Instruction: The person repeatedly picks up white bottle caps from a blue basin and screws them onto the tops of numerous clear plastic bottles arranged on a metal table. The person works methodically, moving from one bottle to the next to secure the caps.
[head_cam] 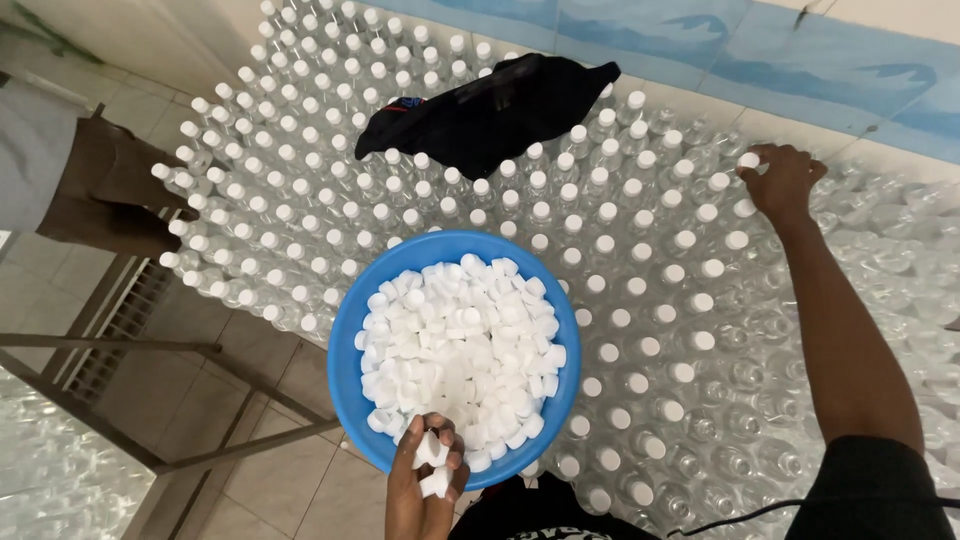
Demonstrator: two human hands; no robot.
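Bottles (420, 190), clear and white-capped, crowd the surface to its left edge, where open tiled floor (290, 480) lies. Left hand (425, 480) clutches white caps (432, 462) at the blue bowl (345, 390); right hand (780, 180) pinches one cap (748, 160) onto a far bottle.
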